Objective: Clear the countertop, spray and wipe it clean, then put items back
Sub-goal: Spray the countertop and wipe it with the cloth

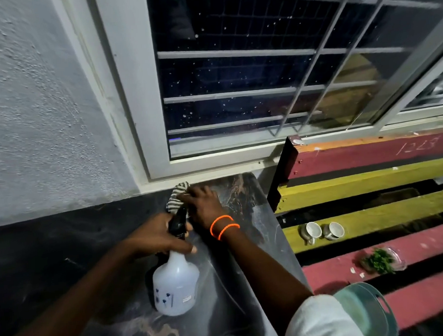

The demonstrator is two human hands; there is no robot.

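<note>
The spray bottle [175,286] stands on the dark countertop [54,251], the left hand [157,238] curled round its black trigger head. Just beyond the bottle, the right hand [204,206] presses a striped cloth [176,198] at the window-side edge. Wiping looks underway; next likely calls for sweeping the cloth back toward the bottle.

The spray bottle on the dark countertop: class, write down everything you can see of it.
The translucent white plastic spray bottle has a rounded body, a narrowing neck and a black trigger head. Small dark blue marks and a pale label show low on its side. It stands upright on the dark marbled countertop. The left hand grips its neck and trigger head. How much liquid it holds cannot be told.
</note>
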